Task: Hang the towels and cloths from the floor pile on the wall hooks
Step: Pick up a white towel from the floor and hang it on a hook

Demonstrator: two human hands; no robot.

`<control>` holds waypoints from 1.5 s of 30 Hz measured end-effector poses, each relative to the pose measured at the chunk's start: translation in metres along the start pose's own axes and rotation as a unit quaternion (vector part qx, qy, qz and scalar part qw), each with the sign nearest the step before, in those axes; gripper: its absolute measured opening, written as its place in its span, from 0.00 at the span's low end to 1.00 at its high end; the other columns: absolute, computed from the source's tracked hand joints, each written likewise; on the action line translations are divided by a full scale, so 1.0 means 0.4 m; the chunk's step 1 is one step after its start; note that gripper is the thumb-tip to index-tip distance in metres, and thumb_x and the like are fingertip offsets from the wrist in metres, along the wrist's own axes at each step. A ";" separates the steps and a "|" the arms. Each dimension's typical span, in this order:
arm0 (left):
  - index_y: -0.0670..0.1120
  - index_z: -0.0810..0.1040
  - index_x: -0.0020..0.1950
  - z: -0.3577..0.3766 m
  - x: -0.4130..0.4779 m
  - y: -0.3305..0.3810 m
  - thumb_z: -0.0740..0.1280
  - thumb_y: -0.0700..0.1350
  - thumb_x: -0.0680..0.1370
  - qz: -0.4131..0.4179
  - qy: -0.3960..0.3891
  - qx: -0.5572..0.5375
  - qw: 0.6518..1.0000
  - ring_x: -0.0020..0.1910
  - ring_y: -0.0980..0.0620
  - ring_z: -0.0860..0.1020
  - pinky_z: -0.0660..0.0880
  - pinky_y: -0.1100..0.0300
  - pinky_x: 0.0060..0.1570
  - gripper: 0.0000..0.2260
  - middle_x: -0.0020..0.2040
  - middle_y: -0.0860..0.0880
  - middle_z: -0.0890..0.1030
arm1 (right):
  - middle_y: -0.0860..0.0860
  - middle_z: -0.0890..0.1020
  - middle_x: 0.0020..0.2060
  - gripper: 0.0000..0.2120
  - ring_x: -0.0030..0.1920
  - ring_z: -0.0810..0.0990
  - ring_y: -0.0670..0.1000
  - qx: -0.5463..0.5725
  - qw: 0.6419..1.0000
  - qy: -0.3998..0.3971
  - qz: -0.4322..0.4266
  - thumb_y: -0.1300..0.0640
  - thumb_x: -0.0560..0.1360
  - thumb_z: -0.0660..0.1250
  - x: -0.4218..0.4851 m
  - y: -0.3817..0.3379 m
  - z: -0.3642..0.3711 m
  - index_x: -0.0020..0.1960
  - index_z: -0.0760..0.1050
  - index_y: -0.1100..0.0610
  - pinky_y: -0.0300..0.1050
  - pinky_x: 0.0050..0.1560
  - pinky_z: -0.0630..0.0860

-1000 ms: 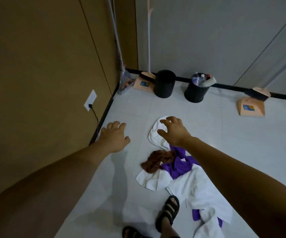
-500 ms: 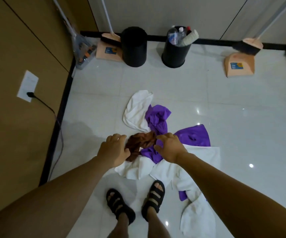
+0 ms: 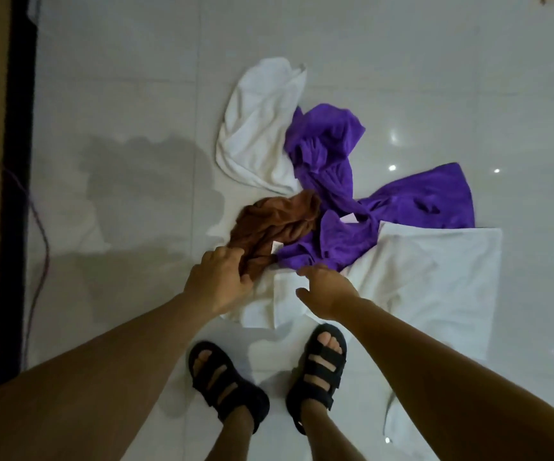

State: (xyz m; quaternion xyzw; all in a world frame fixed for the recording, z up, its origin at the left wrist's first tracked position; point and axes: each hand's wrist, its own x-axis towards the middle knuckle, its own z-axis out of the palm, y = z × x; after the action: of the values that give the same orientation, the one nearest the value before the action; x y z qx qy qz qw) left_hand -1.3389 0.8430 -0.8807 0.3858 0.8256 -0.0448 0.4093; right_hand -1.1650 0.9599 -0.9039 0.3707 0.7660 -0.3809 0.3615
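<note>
A pile of cloths lies on the white tiled floor in front of my feet. A crumpled brown cloth (image 3: 275, 224) sits at its middle, and my left hand (image 3: 217, 281) closes its fingers on the near edge of that cloth. Purple cloths (image 3: 332, 144) spread to the right and behind it. One white towel (image 3: 255, 128) lies at the far side and a larger white towel (image 3: 435, 287) at the right. My right hand (image 3: 327, 287) hovers over a small white cloth (image 3: 262, 311), fingers apart, holding nothing. No wall hooks are in view.
My two feet in black sandals (image 3: 225, 384) stand just below the pile. A black skirting strip (image 3: 16, 194) and a brown wall run down the left side, with a dark cable (image 3: 41, 161) trailing on the floor beside them.
My head has tilted down, so the bins and dustpans have left the view. Both hands dropped to the pile, and my left hand has taken hold of the brown cloth's edge.
</note>
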 end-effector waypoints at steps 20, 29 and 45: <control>0.53 0.63 0.74 0.053 -0.034 -0.048 0.75 0.53 0.68 0.041 -0.077 -0.249 0.965 0.67 0.50 0.70 0.69 0.52 0.66 0.37 0.70 0.52 0.70 | 0.50 0.79 0.42 0.02 0.45 0.78 0.55 0.235 0.961 0.125 -0.077 0.53 0.79 0.63 0.001 -0.091 0.024 0.46 0.72 0.48 0.53 0.50 0.75; 0.45 0.76 0.40 -0.538 -0.360 0.044 0.69 0.52 0.76 0.069 0.068 -0.355 0.930 0.32 0.58 0.74 0.69 0.67 0.33 0.12 0.34 0.54 0.77 | 0.54 0.74 0.36 0.08 0.40 0.73 0.52 0.386 0.872 0.200 -0.226 0.59 0.75 0.66 -0.494 -0.484 -0.509 0.42 0.72 0.63 0.59 0.46 0.74; 0.44 0.78 0.59 -1.186 -1.050 -0.007 0.69 0.47 0.75 0.080 0.097 -0.597 0.793 0.53 0.43 0.82 0.76 0.47 0.59 0.14 0.53 0.44 0.84 | 0.52 0.82 0.41 0.04 0.43 0.84 0.57 0.364 0.723 0.238 -0.536 0.52 0.80 0.62 -1.222 -1.135 -0.921 0.50 0.72 0.53 0.52 0.47 0.81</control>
State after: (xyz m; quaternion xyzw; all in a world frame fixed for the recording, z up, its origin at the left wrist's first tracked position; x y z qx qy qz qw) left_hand -1.4907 0.7738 -0.2696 0.1320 0.6900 0.5274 0.4778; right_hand -1.4210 0.9330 -0.1866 0.0797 0.7000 -0.6601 -0.2606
